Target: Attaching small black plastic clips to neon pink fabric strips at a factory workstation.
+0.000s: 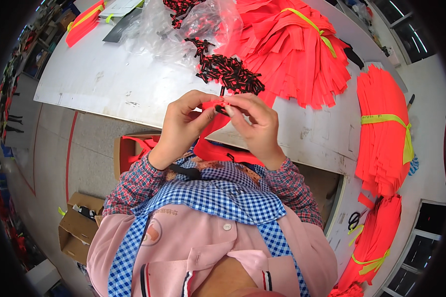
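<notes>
My left hand (181, 126) and my right hand (252, 126) meet over the table's near edge. Both pinch the end of an orange-red strap (210, 143) that hangs down toward my lap. Between my right fingertips sits a small black tube-like piece (221, 109), at the strap's end. A pile of the same small black pieces (230, 73) lies on the white table (99, 84) just beyond my hands.
A big bundle of orange-red straps (297, 49) tied with yellow band lies behind the pile; more tied bundles (384, 133) stack at the right. A clear plastic bag (183, 24) holds more black pieces. Cardboard boxes (77, 225) stand on the floor at left. Scissors (354, 220) lie at right.
</notes>
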Available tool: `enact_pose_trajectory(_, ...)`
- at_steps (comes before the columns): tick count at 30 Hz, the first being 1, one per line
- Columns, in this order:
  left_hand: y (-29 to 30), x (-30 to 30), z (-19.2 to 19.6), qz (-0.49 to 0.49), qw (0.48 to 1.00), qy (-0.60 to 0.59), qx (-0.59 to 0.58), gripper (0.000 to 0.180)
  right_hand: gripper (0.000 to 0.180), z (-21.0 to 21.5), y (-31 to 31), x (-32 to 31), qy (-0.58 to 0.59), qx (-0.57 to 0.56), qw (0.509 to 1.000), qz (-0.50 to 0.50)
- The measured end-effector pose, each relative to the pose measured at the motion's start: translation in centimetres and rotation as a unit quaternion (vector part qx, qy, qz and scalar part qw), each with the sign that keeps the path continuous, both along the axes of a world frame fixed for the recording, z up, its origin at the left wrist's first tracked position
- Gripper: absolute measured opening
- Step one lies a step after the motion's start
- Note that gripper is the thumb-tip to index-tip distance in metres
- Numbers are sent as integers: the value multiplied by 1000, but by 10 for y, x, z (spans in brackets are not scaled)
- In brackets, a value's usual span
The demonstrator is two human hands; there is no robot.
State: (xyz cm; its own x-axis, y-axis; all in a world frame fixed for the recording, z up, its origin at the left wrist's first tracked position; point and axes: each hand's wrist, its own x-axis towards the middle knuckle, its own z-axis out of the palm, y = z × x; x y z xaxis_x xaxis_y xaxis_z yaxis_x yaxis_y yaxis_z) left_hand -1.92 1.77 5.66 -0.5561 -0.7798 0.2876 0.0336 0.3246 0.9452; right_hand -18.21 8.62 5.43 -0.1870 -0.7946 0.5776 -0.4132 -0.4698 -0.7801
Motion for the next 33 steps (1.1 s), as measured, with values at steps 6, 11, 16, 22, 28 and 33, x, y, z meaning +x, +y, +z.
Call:
enact_pose_trajectory(6,2,6,9,-73,996,-9,58,17,19,12,6,-22,-21,40,994,101)
enact_pose_trajectory(11,4,6,15,-90,993,-10,72,18,18,18,6,-26,27,44,992,112)
enact_pose_trajectory(16,4,8,17,-97,992,-23,80,15,18,23,4,-32,71,47,988,131)
enact_pose_trajectory(22,5,8,15,-88,993,-66,41,15,17,30,2,-38,135,51,975,167)
enact_pose_trajectory(28,4,7,14,-85,986,21,141,23,21,18,2,-30,-14,108,987,115)
enact_pose_trajectory(33,-1,7,11,-99,988,36,115,28,18,5,1,-28,-266,271,899,217)
